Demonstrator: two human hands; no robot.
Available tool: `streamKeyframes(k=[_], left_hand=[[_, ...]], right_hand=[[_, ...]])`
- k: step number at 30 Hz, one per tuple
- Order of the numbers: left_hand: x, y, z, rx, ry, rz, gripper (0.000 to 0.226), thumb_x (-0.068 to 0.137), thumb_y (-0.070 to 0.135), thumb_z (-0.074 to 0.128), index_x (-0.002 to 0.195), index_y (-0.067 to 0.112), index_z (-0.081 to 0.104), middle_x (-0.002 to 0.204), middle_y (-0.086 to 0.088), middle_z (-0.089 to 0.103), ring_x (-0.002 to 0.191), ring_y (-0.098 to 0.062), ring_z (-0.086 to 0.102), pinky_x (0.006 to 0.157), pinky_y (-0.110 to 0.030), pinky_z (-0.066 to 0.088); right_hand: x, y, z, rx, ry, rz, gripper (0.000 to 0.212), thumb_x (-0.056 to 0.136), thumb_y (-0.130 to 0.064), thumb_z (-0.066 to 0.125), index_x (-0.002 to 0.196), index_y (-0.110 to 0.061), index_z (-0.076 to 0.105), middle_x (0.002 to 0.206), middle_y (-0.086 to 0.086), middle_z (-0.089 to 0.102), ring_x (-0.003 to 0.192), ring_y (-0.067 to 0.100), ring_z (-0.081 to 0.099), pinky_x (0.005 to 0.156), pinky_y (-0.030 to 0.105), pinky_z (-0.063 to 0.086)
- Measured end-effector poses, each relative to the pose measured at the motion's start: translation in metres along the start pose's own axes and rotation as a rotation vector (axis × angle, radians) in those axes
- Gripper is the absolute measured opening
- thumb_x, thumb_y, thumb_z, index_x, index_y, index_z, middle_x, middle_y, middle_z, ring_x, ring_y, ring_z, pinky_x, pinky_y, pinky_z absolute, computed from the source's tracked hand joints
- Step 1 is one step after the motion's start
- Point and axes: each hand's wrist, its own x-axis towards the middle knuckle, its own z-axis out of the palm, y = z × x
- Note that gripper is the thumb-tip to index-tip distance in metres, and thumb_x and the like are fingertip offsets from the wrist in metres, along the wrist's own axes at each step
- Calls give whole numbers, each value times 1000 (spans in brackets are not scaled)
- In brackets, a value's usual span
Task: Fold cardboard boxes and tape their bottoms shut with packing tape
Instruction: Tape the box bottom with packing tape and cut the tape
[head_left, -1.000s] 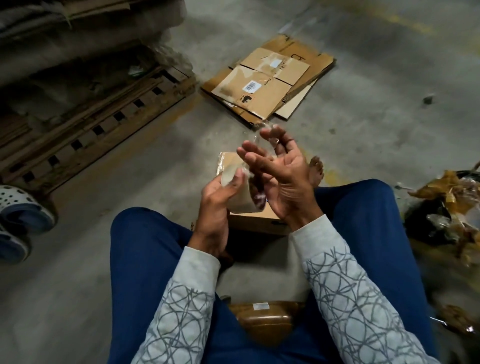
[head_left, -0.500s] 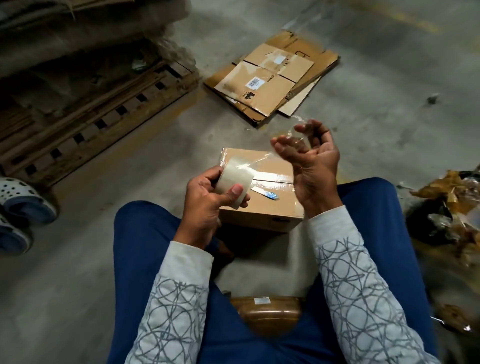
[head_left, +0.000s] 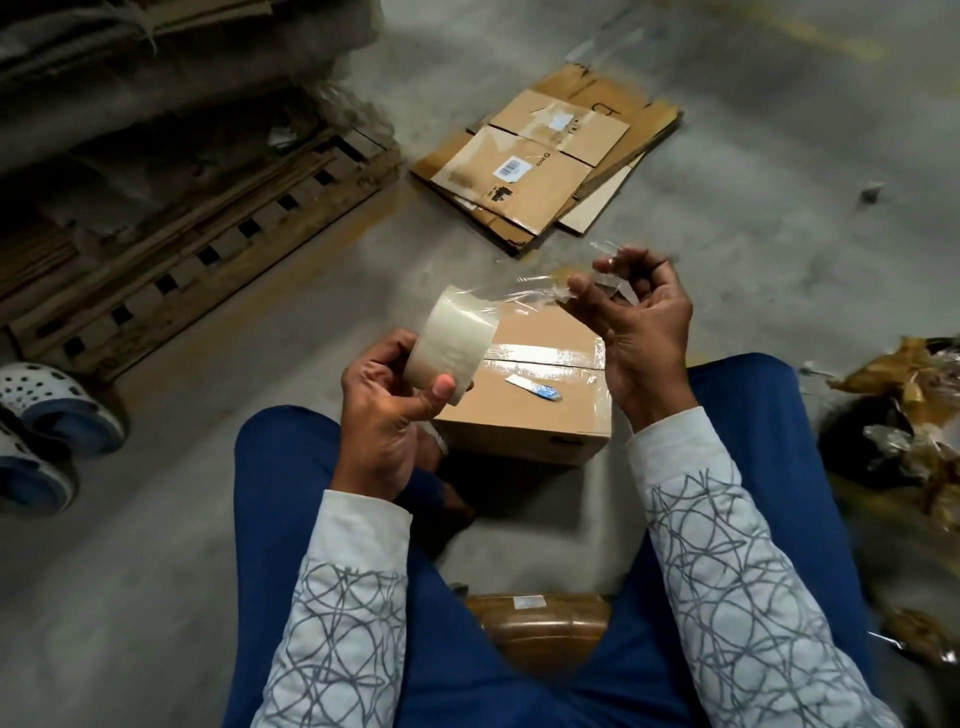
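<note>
Seated on a concrete floor (head_left: 156, 519), a person works a length of clear tape free above a folded cardboard box (head_left: 524, 421) set between their knees.

Nearest the camera, the left hand (head_left: 387, 415) grips the packing tape roll (head_left: 447, 343). Its thumb presses the roll's outer face and its fingers curl behind, with the wrist cocked back. The box sits just beneath and beyond this hand. A clear strip covers its top seam (head_left: 545, 356), and a small blue-and-white object (head_left: 537, 387), too small to identify, lies on the flap.

To the right of the roll and a little farther off, the right hand (head_left: 641, 338) is raised palm-up with its fingers curled. It pinches the free end of the tape strand (head_left: 524, 299), which runs crumpled and twisted between the two hands.

The job now appears to be getting a clean length of tape. That likely means using the thumb as a brake on the roll and drawing the hands apart until the strand lies flat and taut. The bunched part is best discarded, and fingertips should touch only the very end of the tape before it goes down along the seam.

Well beyond the right hand lie flattened cartons (head_left: 545, 161). A wooden pallet (head_left: 182, 249) sits far off beyond the left hand.
</note>
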Motion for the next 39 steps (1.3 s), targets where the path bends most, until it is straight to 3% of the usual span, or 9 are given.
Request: streamKeyframes(k=[6, 15, 18, 20, 22, 26, 31, 35, 39], left_hand=[[1, 3, 1, -103, 71, -87, 21, 75, 12, 71, 57, 16, 63, 58, 3, 52, 61, -15, 49, 56, -24, 37], [4, 8, -12, -94, 178, -93, 41, 79, 6, 61, 43, 21, 50, 47, 10, 39, 50, -10, 40, 49, -20, 33], [4, 8, -17, -87, 203, -90, 40, 79, 6, 61, 43, 21, 52, 48, 9, 40, 51, -10, 43, 50, -20, 36], [3, 5, -19, -109, 223, -84, 44, 82, 3, 59, 43, 21, 52, 47, 10, 40, 50, -9, 44, 50, -18, 38], [3, 4, -20, -118, 245, -79, 49, 86, 1, 56, 42, 21, 51, 47, 10, 40, 49, -8, 44, 51, -18, 38], [5, 4, -31, -242, 360, -117, 37, 82, 4, 61, 49, 21, 55, 57, 8, 45, 61, -12, 51, 68, -28, 47], [5, 0, -37, -305, 433, -172, 13, 72, 10, 69, 63, 14, 59, 69, 2, 52, 72, -18, 56, 82, -38, 48], [6, 1, -35, -325, 433, -192, 9, 71, 11, 69, 65, 13, 64, 72, -1, 55, 76, -21, 58, 89, -43, 45], [7, -1, -33, -295, 400, -208, 10, 73, 12, 70, 64, 14, 64, 70, 0, 55, 78, -23, 57, 90, -45, 44]], right_hand=[[3, 7, -10, -164, -4, -21, 29, 81, 10, 74, 103, -3, 60, 90, 5, 69, 78, 25, 72, 65, 35, 62], [7, 30, -40, -350, 124, 66, 20, 68, -22, 87, 85, -14, 79, 82, 6, 76, 78, 23, 71, 82, 39, 57], [11, 39, -44, -466, 141, 59, 48, 62, -44, 93, 101, -22, 75, 107, 12, 72, 101, 29, 70, 96, 47, 55], [10, 41, -41, -541, 107, 73, 36, 71, -45, 89, 97, -28, 72, 125, 17, 60, 112, 31, 63, 99, 47, 52], [4, 38, -36, -433, -8, 148, 7, 91, -23, 73, 90, -16, 70, 114, 18, 65, 93, 21, 64, 81, 33, 54], [1, 35, -35, -116, -40, 324, 17, 105, -9, 46, 103, -1, 60, 81, 6, 68, 71, 16, 62, 64, 22, 52], [-3, 36, -33, -112, -22, 333, 22, 95, -9, 65, 115, -2, 58, 92, 16, 75, 79, 25, 73, 72, 27, 61], [-4, 41, -29, -94, -56, 361, 28, 103, 0, 46, 128, 1, 58, 115, 17, 69, 98, 34, 72, 85, 38, 62], [-6, 45, -24, -46, -101, 470, 40, 105, -32, 48, 131, -3, 59, 135, 15, 60, 112, 37, 68, 90, 55, 58]])
